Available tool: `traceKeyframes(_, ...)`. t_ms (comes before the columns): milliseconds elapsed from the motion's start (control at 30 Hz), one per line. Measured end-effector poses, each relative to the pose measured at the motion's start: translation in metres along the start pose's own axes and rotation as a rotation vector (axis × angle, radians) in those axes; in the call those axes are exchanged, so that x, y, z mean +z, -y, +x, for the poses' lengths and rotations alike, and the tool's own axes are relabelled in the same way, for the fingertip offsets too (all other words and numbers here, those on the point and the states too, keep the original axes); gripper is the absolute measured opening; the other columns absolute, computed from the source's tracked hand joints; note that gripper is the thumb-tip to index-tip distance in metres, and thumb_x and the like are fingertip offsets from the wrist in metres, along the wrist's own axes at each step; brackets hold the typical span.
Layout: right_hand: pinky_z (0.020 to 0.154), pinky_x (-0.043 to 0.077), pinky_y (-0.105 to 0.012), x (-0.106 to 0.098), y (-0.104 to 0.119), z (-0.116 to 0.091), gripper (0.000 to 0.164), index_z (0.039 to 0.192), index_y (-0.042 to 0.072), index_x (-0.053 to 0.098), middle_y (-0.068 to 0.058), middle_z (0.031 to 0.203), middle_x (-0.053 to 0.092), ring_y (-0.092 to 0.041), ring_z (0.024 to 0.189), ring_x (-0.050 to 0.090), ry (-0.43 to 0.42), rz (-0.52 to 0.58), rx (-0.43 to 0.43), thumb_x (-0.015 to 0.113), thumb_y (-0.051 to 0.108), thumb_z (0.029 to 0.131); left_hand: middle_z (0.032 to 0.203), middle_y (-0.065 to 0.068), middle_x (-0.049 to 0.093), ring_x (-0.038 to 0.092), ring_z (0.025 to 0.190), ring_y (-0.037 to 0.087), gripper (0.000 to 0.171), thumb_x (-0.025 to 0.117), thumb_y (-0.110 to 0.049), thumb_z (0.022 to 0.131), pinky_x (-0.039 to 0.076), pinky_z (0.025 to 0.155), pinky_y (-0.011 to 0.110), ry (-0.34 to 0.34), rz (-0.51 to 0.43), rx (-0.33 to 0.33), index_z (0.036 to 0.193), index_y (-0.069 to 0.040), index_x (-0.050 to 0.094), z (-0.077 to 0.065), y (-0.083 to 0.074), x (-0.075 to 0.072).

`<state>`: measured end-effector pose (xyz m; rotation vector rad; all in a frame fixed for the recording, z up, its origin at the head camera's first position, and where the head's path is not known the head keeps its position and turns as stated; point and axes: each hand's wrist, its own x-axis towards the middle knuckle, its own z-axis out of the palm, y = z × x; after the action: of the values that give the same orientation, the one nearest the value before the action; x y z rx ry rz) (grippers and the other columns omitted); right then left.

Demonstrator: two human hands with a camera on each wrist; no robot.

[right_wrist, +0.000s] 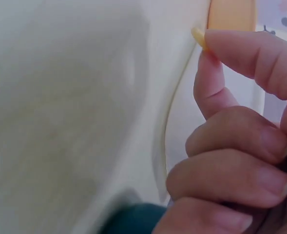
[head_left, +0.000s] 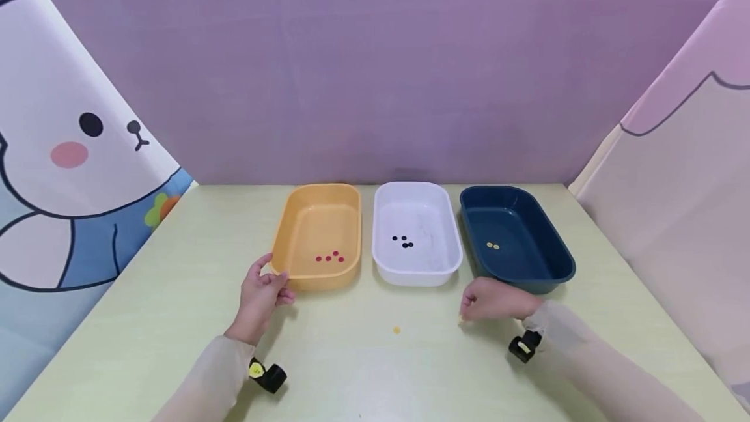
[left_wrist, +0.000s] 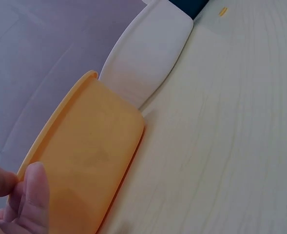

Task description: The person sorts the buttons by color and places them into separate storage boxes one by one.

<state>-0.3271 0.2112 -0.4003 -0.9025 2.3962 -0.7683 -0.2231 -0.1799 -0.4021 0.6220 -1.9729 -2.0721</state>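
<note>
My left hand (head_left: 260, 298) holds the near left corner of an orange tray (head_left: 316, 213), thumb and fingers at its rim (left_wrist: 60, 109). Several small red buttons (head_left: 328, 258) lie inside that tray. Over the table, just in front of a dark blue tray (head_left: 545, 239), my right hand (head_left: 498, 299) pinches a small yellow button (right_wrist: 199, 37) between thumb and index finger, the other fingers curled in. Two yellow buttons (head_left: 489, 245) lie in the blue tray. Another yellow button (head_left: 396, 330) rests on the table between my hands.
A white tray (head_left: 413, 204) with several black buttons (head_left: 405, 245) stands between the orange and blue trays. All three stand in a row on the pale table (head_left: 351, 370), near a purple backdrop (head_left: 375, 70). Printed cloth (head_left: 58, 213) hangs at the left side.
</note>
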Motion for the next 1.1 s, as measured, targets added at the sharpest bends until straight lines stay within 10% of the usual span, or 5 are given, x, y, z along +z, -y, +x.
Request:
traceKeyframes(600, 0.052, 0.032, -0.021, -0.036, -0.006, -0.019, 0.008, 0.080, 0.004, 0.069, 0.007, 0.063, 0.044, -0.010, 0.057, 0.040, -0.087, 0.145, 0.002, 0.069, 0.011, 0.083, 0.072, -0.001, 0.051, 0.058, 0.050, 0.007, 0.061, 0.049, 0.002, 0.097, 0.054, 0.052, 0.020, -0.010, 0.019, 0.014, 0.150, -0.003, 0.017, -0.001, -0.001, 0.005)
traceKeyframes(1100, 0.059, 0.041, -0.023, -0.071, -0.007, -0.017, 0.014, 0.086, 0.001, 0.071, -0.006, 0.091, 0.068, -0.010, 0.065, 0.046, -0.087, 0.163, 0.065, 0.067, 0.015, 0.087, 0.072, -0.003, 0.052, 0.058, 0.050, 0.005, 0.062, 0.048, 0.004, 0.097, 0.053, 0.052, 0.019, 0.002, -0.033, 0.006, 0.150, -0.003, 0.015, -0.001, 0.000, 0.003)
